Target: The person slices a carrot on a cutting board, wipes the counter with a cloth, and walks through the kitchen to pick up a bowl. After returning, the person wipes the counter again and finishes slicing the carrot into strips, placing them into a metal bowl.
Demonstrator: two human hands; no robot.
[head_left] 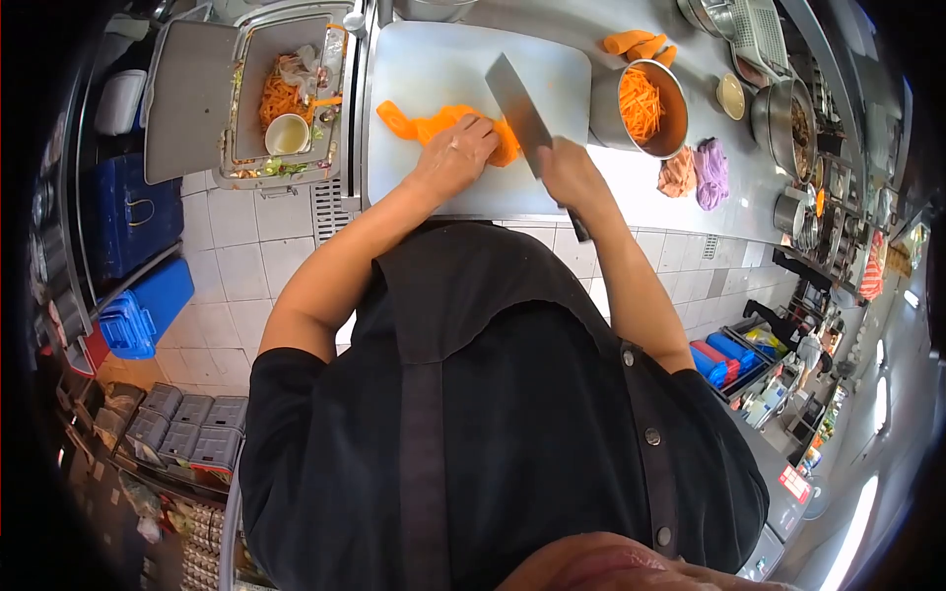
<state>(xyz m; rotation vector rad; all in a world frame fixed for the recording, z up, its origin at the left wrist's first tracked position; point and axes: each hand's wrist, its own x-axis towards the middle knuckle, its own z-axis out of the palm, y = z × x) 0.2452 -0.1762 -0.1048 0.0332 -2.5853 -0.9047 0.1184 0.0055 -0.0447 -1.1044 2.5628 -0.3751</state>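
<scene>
On a white cutting board (434,61) lie orange carrot slices (396,120), fanned out in a row. My left hand (455,156), fingers bent, presses down on the slices near their right end and hides part of them. In my right hand (574,179) is a cleaver (519,106), gripped by its dark handle. Its broad blade slants up and to the left over the board, just right of the carrot slices. A steel pot (611,110) holding shredded carrot (641,105) stands right of the board.
Peeled carrots (641,45) lie behind the pot. Purple cloth (711,173) and brown cloth (677,173) sit right of it. At the left, an open waste bin (232,148) holds orange scraps and a cup (287,135). Steel bowls (783,123) stand far right.
</scene>
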